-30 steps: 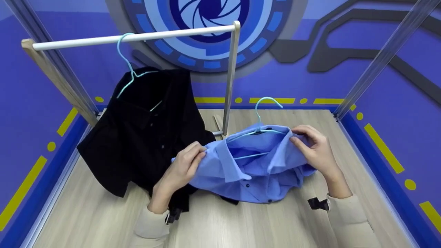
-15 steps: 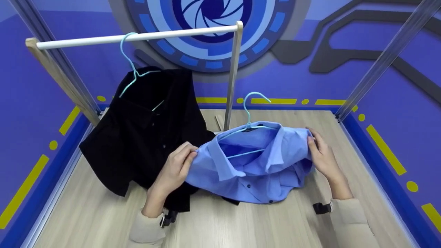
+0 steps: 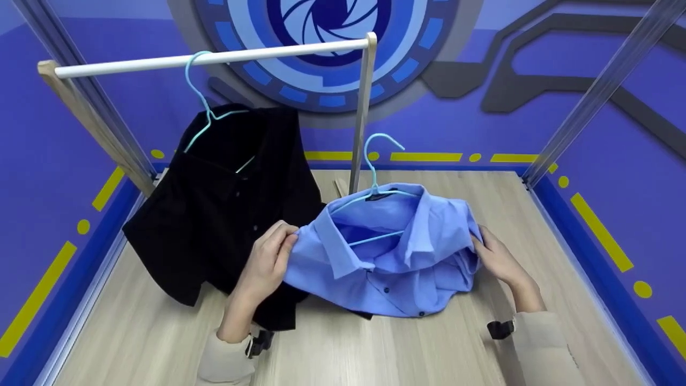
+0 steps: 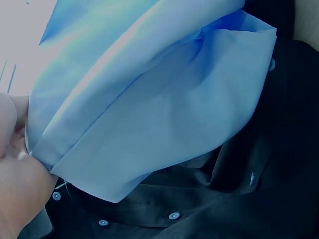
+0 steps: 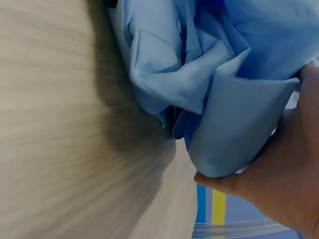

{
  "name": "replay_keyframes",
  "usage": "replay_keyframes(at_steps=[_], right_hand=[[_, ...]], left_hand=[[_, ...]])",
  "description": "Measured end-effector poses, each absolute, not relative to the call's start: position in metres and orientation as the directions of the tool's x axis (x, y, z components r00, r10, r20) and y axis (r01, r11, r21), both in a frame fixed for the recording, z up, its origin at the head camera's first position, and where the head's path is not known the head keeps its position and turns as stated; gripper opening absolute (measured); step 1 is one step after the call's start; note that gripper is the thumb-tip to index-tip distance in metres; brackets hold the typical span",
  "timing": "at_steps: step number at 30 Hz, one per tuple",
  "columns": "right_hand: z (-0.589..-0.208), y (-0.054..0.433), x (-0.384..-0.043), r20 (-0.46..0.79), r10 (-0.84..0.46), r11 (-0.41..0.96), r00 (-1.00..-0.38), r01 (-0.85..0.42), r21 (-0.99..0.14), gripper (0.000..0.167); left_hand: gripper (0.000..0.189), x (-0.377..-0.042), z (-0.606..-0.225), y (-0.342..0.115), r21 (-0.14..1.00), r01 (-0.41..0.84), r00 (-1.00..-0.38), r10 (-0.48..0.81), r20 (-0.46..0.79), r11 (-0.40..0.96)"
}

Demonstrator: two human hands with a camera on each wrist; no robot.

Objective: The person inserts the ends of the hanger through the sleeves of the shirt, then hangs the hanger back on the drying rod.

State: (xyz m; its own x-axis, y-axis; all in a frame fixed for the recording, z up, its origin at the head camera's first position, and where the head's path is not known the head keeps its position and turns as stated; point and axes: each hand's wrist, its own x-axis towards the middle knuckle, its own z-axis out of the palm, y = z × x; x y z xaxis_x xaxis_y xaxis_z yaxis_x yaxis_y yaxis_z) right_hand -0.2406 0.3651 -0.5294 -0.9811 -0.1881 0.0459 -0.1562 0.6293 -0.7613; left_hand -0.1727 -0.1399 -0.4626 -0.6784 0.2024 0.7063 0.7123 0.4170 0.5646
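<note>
A light blue shirt (image 3: 396,262) with dark buttons is spread on a mint-green hanger (image 3: 371,161), whose hook stands up bare behind the collar. My left hand (image 3: 268,260) pinches the shirt's left shoulder between thumb and fingers; the left wrist view shows the cloth (image 4: 149,114) stretching from that pinch. At the opposite side, my right hand (image 3: 501,257) holds the sleeve edge, its fingertips partly hidden by cloth. In the right wrist view the thumb (image 5: 224,183) lies at the lower edge of the folded sleeve (image 5: 229,129).
A wooden rack (image 3: 364,118) with a white rail (image 3: 289,52) stands at the back left. From it hangs a black shirt (image 3: 225,209) on another mint hanger (image 3: 199,88), its lower part lying behind the blue shirt. Blue panels (image 3: 605,177) wall in the wooden table (image 3: 343,354).
The blue shirt and its hanger have shifted left, the hook rising slightly. My right hand has slid from beside the collar outward and down to the sleeve. My left hand has moved slightly left.
</note>
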Motion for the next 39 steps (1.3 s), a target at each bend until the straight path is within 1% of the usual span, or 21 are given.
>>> replay_keyframes(at_steps=[6, 10, 14, 18, 22, 27, 31, 35, 37, 39], right_hand=[[-0.531, 0.37, -0.236, 0.001, -0.194, 0.573, -0.981, -0.115, -0.811, 0.06], [-0.533, 0.37, -0.235, -0.014, -0.222, 0.542, -0.975, -0.111, -0.833, 0.06], [-0.536, 0.367, -0.236, -0.008, -0.233, 0.45, -0.972, -0.101, -0.888, 0.059], [-0.538, 0.36, -0.238, 0.017, -0.212, 0.372, -0.977, -0.096, -0.923, 0.063], [-0.54, 0.355, -0.239, 0.05, -0.221, 0.361, -0.974, -0.129, -0.924, 0.058], [-0.542, 0.349, -0.24, 0.041, -0.221, 0.379, -0.974, -0.124, -0.917, 0.051], [-0.541, 0.342, -0.24, 0.046, -0.192, 0.436, -0.98, -0.127, -0.891, 0.045], [-0.539, 0.334, -0.24, 0.119, -0.167, 0.503, -0.979, -0.188, -0.843, 0.036], [-0.539, 0.33, -0.24, 0.155, -0.18, 0.488, -0.971, -0.225, -0.843, 0.032], [-0.539, 0.325, -0.24, 0.182, -0.209, 0.441, -0.961, -0.259, -0.859, 0.032]], left_hand=[[0.012, -0.171, -0.461, -0.141, 0.578, 0.712, -0.674, 0.156, 0.722, 0.399], [0.013, -0.169, -0.458, -0.143, 0.584, 0.706, -0.676, 0.134, 0.725, 0.402], [0.013, -0.168, -0.457, -0.145, 0.59, 0.691, -0.687, 0.125, 0.716, 0.416], [0.011, -0.166, -0.456, -0.147, 0.586, 0.677, -0.689, 0.104, 0.717, 0.445], [0.011, -0.165, -0.455, -0.149, 0.594, 0.656, -0.698, 0.074, 0.712, 0.466], [0.011, -0.161, -0.453, -0.151, 0.614, 0.637, -0.705, 0.03, 0.709, 0.466], [0.012, -0.157, -0.449, -0.152, 0.629, 0.619, -0.71, -0.008, 0.704, 0.47], [0.013, -0.153, -0.444, -0.153, 0.646, 0.59, -0.719, -0.048, 0.693, 0.484], [0.013, -0.151, -0.442, -0.153, 0.655, 0.575, -0.724, -0.068, 0.687, 0.491], [0.013, -0.148, -0.44, -0.154, 0.662, 0.562, -0.727, -0.085, 0.681, 0.495]])
